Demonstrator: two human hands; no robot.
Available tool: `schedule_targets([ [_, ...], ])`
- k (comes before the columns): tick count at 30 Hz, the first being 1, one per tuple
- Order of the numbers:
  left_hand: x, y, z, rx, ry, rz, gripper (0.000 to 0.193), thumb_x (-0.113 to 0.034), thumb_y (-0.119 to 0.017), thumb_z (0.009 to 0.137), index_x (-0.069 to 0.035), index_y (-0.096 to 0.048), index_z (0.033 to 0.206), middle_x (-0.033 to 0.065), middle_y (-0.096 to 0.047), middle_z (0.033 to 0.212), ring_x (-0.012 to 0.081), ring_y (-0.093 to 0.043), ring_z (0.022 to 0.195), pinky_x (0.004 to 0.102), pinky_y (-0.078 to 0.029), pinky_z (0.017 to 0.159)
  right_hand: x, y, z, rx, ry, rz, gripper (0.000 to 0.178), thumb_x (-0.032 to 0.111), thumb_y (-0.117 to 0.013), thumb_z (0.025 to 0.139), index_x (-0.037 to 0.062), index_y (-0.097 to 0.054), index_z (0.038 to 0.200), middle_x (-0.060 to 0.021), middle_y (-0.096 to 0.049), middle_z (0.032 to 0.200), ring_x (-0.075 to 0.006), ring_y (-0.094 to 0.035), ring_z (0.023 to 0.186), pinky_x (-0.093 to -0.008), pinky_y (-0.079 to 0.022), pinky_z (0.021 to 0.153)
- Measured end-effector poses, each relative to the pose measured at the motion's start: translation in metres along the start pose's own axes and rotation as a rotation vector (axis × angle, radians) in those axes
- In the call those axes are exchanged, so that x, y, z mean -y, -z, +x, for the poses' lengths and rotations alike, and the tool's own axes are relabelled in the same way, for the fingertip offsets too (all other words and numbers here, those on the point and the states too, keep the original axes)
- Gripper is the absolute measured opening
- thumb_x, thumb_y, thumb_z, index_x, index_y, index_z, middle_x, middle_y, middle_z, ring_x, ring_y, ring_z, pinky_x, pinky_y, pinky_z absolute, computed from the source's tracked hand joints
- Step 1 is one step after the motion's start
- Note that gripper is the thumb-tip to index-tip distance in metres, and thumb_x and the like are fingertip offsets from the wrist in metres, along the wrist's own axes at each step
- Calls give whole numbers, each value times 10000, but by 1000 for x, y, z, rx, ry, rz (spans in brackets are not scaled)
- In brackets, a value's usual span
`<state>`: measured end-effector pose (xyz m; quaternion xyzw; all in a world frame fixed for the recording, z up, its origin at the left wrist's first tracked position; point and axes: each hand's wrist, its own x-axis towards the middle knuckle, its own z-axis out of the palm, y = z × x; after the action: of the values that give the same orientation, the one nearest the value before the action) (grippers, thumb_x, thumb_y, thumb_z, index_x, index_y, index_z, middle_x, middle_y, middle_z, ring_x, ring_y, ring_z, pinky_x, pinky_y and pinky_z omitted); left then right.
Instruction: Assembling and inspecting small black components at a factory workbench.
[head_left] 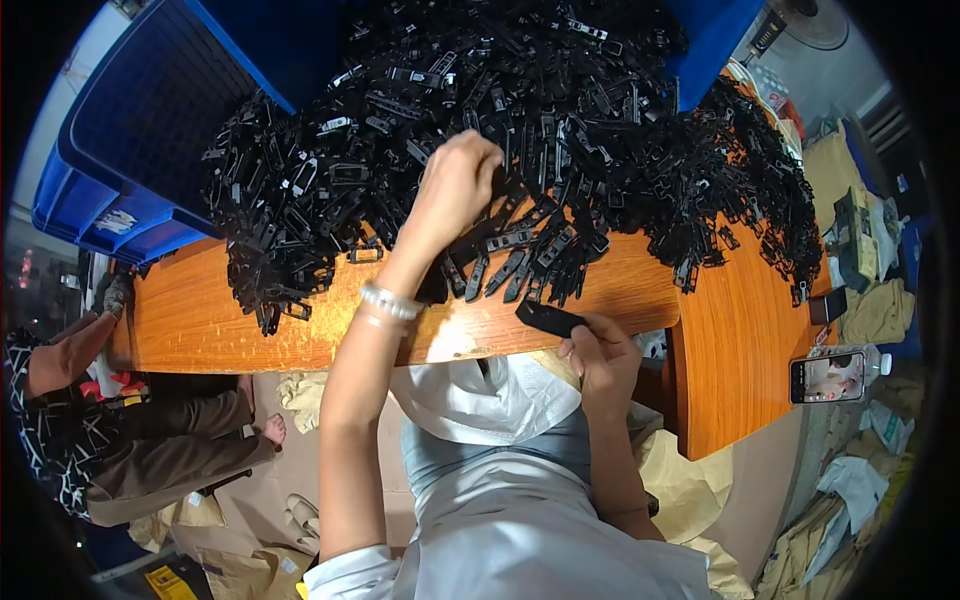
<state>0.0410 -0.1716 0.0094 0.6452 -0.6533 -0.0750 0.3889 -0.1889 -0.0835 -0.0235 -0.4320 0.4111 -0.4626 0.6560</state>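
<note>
A big heap of small black plastic parts [400,150] covers the far part of the wooden table. My left hand [455,185] reaches over the near side of the heap with its fingers curled down. Its fingertips are hidden, so what they pinch, if anything, does not show. By the table's front edge my right hand [607,368] grips a flat, elongated black plastic piece [550,319] between thumb and fingers. Several longer black parts [510,262] lie loosely fanned out between my two hands.
Blue plastic crates [130,160] stand tilted at the left and behind the heap. A phone [827,378] sits past the table's right edge, near a small dark box [827,306]. Another person [110,420] is at the left. A white sack [490,395] lies over my lap.
</note>
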Motion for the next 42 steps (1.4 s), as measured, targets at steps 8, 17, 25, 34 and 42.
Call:
schedule_targets([
  [8, 7, -40, 29, -64, 28, 629, 250, -221, -687, 668, 8, -607, 608, 198, -590, 732, 309, -602, 644, 378, -471, 525, 4, -3, -9, 86, -115, -73, 132, 13, -536, 793, -57, -575, 897, -70, -560, 617, -33, -378, 472, -167, -280, 447],
  [17, 24, -57, 23, -202, 71, 699, 182, -157, -667, 599, -10, -572, 553, 199, -584, 692, 329, -590, 564, 391, -457, 462, -3, -14, -16, 185, -39, -62, 159, -7, -526, 801, -83, -553, 937, -79, -566, 637, -52, -425, 501, -167, -312, 457],
  [25, -7, -29, 10, -261, 504, 31, 273, -214, -692, 678, 14, -636, 817, 133, -629, 754, 206, -613, 684, 280, -474, 617, -8, 3, -8, 126, -54, -43, 158, -13, -528, 805, -69, -555, 951, -88, -572, 644, -57, -435, 507, -170, -318, 459],
  [34, -25, 14, -54, -21, 568, -1296, 217, -32, -474, 859, 37, -481, 1065, 159, -604, 923, 171, -599, 752, 245, -500, 663, -9, 7, 11, 70, 15, 40, 159, -11, -525, 809, -64, -563, 953, -93, -557, 641, -108, -505, 530, -199, -394, 488],
  [42, -48, 20, -106, 412, 523, -907, 269, -94, -475, 889, 87, -548, 1074, 122, -647, 843, 119, -598, 617, 221, -494, 604, 9, 3, 21, 374, 418, -333, 221, -129, -571, 717, -96, -564, 935, -138, -562, 930, -159, -611, 720, -231, -510, 638],
])
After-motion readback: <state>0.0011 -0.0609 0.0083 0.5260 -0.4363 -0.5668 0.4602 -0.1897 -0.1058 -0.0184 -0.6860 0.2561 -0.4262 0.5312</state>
